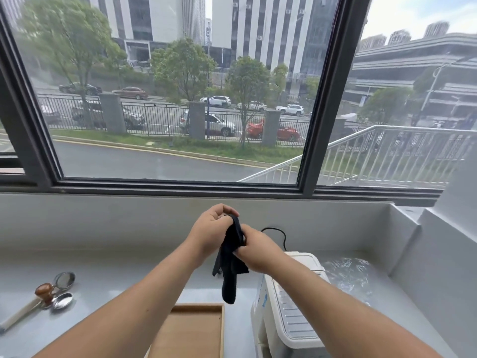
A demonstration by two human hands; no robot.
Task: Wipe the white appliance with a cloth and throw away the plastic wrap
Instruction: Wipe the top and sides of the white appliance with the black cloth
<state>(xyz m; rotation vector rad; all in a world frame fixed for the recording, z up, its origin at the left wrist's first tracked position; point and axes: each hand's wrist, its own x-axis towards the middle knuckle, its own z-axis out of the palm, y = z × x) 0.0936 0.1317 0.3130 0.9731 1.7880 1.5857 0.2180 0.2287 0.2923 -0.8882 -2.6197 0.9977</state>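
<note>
Your left hand (211, 229) pinches the top of a dark, limp cloth (230, 262), fingers curled shut. Your right hand (254, 250) closes round its middle, and the twisted tail hangs free above the grey worktop (108, 275). Below your right forearm sits the boxy white appliance (286, 311), ribbed on its lid, near the right end. Crinkled clear plastic wrap (348, 275) lies beside it in the far right corner. A flat wooden tray (191, 329) lies at the near edge.
</note>
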